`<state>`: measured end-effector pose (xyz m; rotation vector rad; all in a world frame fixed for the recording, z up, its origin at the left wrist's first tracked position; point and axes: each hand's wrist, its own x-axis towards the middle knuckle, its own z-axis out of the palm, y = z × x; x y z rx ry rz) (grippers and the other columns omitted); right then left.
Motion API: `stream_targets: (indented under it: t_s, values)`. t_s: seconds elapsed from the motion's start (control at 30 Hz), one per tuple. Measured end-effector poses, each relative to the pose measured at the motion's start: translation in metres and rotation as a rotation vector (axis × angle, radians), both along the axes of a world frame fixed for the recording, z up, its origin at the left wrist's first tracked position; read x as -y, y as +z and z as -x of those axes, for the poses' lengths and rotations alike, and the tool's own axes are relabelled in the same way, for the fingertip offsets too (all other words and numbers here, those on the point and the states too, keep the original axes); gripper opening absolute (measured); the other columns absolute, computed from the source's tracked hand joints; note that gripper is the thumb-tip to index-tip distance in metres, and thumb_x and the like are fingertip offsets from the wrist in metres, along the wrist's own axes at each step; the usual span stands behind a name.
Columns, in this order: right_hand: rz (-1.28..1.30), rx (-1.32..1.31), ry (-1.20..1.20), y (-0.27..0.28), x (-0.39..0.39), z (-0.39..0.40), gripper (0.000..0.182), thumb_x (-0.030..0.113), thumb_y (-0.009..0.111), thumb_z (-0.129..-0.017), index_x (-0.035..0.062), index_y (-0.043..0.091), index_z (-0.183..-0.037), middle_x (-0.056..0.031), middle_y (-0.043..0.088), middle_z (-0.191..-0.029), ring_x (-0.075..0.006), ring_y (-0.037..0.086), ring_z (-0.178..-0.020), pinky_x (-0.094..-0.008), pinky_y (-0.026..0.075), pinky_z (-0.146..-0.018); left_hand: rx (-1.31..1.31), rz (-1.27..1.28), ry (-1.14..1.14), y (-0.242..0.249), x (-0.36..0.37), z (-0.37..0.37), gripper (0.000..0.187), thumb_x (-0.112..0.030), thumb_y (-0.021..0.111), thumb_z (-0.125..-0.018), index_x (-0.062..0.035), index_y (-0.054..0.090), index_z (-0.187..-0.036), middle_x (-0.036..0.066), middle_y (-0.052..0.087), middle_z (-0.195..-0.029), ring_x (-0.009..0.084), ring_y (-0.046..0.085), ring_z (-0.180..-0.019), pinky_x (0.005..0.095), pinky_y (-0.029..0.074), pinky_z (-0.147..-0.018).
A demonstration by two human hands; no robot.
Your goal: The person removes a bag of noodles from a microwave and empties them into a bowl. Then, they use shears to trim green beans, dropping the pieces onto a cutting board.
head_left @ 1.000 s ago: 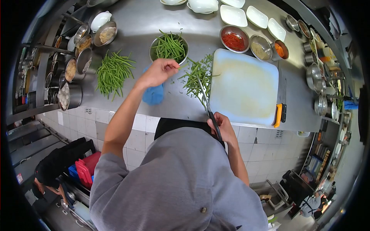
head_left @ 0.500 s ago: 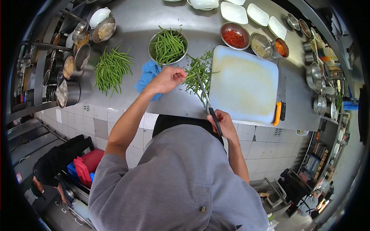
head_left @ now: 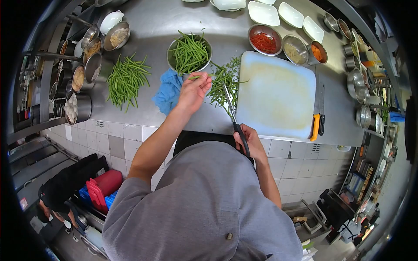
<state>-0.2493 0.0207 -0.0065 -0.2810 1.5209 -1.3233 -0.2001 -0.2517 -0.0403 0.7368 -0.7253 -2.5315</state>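
Observation:
My left hand (head_left: 193, 90) pinches a green bean (head_left: 195, 77) just in front of a metal bowl (head_left: 173, 67) heaped with green beans (head_left: 190, 53). My right hand (head_left: 254, 143) is closed around the black handles of scissors (head_left: 242, 137) by the counter's front edge. Their long blades point away from me, over a pile of trimmed green ends (head_left: 223, 89) between the bowl and the cutting board. A crumpled blue cloth (head_left: 167, 92) lies left of my left hand. Farther left is a loose heap of green beans (head_left: 127, 80).
A white cutting board (head_left: 277, 93) lies on the right, with a knife (head_left: 315, 126) beside it. Bowls of red strips (head_left: 264, 42), pale pieces (head_left: 295, 53) and orange pieces (head_left: 316, 53) stand behind. Metal containers (head_left: 78, 106) line the left. A person (head_left: 61, 187) bends at lower left.
My left hand has turned and shifted slightly toward the bowl, and a green bean now shows in its fingers. My right hand and the scissors have barely moved.

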Motion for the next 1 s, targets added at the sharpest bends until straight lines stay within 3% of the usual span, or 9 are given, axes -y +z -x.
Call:
stream_targets:
  t_s: [0.23,0.73,0.9,0.97,1.0]
  values:
    - [-0.001,-0.017,0.016,-0.005,0.006,0.002,0.038,0.035,0.074,-0.092,0.0082,0.05,-0.079,0.0051,0.048,-0.06,-0.0038,0.046,-0.049,-0.0207,0.036,-0.045,0.082,0.031,0.007,-0.006,-0.014,0.001,0.009,-0.009,0.071,-0.092,-0.0081,0.062,-0.092,0.006,0.068,-0.091,0.0132,0.066,-0.082,0.0256,0.056,-0.073]
    - [-0.125,-0.062,-0.055,-0.014,-0.003,-0.001,0.044,0.035,0.076,-0.09,0.0104,0.046,-0.07,0.0051,0.046,-0.056,-0.0046,0.046,-0.044,-0.0218,0.036,-0.041,0.218,0.076,-0.013,-0.015,-0.025,-0.001,0.013,-0.011,0.073,-0.09,-0.0074,0.061,-0.093,0.006,0.068,-0.093,0.0123,0.065,-0.077,0.0253,0.054,-0.067]
    - [-0.164,-0.077,-0.148,-0.016,-0.01,0.0,0.046,0.034,0.076,-0.09,0.0114,0.043,-0.068,0.0045,0.045,-0.056,-0.0053,0.047,-0.043,-0.0227,0.036,-0.04,0.186,0.372,0.055,-0.014,0.035,-0.04,0.015,-0.011,0.076,-0.086,-0.0109,0.063,-0.095,0.003,0.066,-0.087,0.01,0.063,-0.079,0.0261,0.052,-0.07]
    - [-0.172,-0.096,-0.171,-0.019,-0.017,0.003,0.046,0.034,0.076,-0.09,0.0115,0.042,-0.068,0.0042,0.046,-0.056,-0.0055,0.047,-0.043,-0.0229,0.036,-0.04,0.371,0.639,0.192,-0.001,0.084,-0.067,0.022,-0.009,0.076,-0.084,-0.0067,0.064,-0.102,0.005,0.069,-0.087,0.0117,0.064,-0.069,0.024,0.052,-0.061]
    - [-0.179,-0.097,-0.179,-0.022,-0.02,0.004,0.046,0.034,0.076,-0.09,0.0114,0.042,-0.068,0.0041,0.046,-0.056,-0.0056,0.047,-0.042,-0.0229,0.037,-0.04,0.541,0.857,0.231,0.005,0.109,-0.079,0.026,-0.01,0.077,-0.083,-0.0047,0.064,-0.105,0.007,0.069,-0.09,0.014,0.064,-0.072,0.0263,0.052,-0.063]
